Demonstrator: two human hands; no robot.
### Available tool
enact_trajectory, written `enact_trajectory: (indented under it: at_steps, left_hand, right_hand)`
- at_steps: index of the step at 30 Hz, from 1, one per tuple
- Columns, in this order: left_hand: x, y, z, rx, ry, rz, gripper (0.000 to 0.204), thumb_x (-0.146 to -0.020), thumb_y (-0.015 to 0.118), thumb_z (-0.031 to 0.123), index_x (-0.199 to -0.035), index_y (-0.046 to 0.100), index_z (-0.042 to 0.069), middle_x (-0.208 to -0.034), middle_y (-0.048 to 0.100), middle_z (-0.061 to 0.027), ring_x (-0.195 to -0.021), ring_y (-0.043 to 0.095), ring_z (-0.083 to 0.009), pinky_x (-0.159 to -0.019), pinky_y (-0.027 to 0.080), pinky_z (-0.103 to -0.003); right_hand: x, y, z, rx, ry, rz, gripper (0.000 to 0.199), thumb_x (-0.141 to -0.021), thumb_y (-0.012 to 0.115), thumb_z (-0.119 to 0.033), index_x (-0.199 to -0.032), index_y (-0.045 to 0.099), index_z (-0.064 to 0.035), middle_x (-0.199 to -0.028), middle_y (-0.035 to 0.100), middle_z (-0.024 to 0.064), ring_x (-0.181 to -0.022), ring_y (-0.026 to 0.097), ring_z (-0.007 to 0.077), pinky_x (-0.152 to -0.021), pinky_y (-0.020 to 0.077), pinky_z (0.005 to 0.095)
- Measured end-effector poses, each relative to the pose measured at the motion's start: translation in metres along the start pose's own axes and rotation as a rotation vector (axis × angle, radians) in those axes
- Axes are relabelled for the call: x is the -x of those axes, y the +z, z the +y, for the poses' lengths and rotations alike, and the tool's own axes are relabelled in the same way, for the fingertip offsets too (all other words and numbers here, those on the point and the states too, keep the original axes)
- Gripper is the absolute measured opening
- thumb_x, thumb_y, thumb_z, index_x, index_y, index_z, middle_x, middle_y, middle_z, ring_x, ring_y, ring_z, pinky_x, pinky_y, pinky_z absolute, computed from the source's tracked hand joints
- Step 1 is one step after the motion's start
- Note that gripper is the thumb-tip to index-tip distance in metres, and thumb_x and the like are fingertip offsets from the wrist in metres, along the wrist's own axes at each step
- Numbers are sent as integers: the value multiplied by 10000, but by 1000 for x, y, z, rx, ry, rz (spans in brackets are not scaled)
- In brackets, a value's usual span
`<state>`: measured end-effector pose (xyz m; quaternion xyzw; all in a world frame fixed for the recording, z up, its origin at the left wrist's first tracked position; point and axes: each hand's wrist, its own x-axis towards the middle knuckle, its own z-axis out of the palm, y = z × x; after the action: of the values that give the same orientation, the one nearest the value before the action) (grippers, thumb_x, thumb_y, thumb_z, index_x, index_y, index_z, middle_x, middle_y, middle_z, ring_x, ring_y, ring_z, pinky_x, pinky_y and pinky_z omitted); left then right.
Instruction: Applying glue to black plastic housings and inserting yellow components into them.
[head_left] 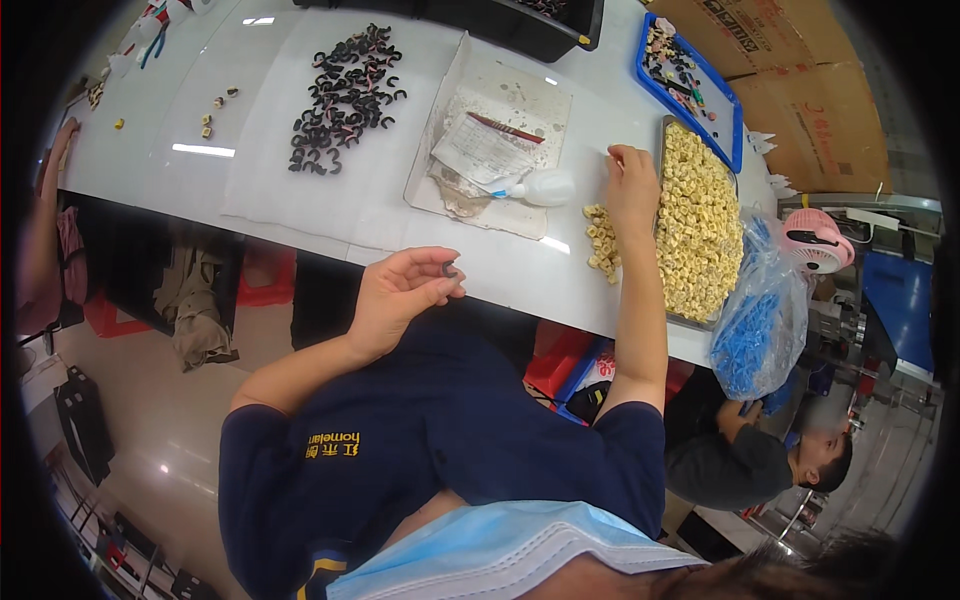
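Observation:
Near the table's front edge, my left hand (398, 292) pinches a small dark C-shaped piece (449, 268) between thumb and fingers. My right hand (634, 195) is further out over the table, its fingers bent together; whatever they hold, if anything, is hidden. Beside that wrist lies a small group of yellow cube-like pieces (600, 243). To its right stands a metal tray (713, 322) heaped with more yellow pieces (695, 225). A white squeeze bottle (548, 187) with a blue tip rests on a stained board (487, 90), left of my right hand.
Many black C-shaped pieces (340, 105) are spread at the far left of the board. A red pen (505, 127) lies on papers (480, 150). At the right are a blue tray (738, 150), a plastic bag (760, 330) and a pink fan (815, 240). Another person (740, 465) sits beyond.

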<state>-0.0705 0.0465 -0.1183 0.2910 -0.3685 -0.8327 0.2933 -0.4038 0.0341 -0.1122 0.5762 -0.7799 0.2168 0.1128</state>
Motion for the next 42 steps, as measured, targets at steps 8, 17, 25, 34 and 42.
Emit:
enact_trajectory:
  at_steps: [8,17,25,34,42]
  left_hand:
    - [-4,1,3,43,-26,-15,317,-833,623,42,-1137,547,-3,-965,638,-92,-839,627,-148,-688,481,-217]
    - [-3,3,15,99,-88,6,328,-830,625,41,-1146,550,-7,-1013,638,-111,-869,629,-155,-708,483,-215]
    - [-7,2,17,179,-213,-39,302,-848,613,73,-1143,577,22,-1070,630,-74,-937,598,-104,-773,486,-219]
    - [-8,0,19,243,-297,-83,294,-863,601,101,-1139,574,7,-1079,627,-74,-950,599,-115,-798,490,-234]
    - [-8,-5,24,188,-296,-150,270,-868,609,145,-1104,586,16,-1039,632,-69,-935,601,-122,-816,481,-241]
  right_hand:
    - [62,-32,-92,-1411,212,-429,133,-845,559,15,-970,599,-8,-993,551,58,-853,557,120,-760,449,238]
    - [73,-38,-126,-1128,-162,-432,339,-772,637,32,-1100,584,-32,-970,555,72,-807,564,160,-704,473,279]
    - [68,-42,-136,-859,-487,-163,552,-654,704,37,-1171,565,-97,-849,602,47,-735,557,232,-620,462,314]
    - [69,-42,-136,-824,-505,-180,516,-625,725,45,-1113,588,-48,-824,634,72,-733,600,208,-644,478,290]
    - [72,-43,-136,-905,-451,-210,453,-620,739,31,-1050,615,-41,-827,636,66,-724,599,194,-636,476,277]
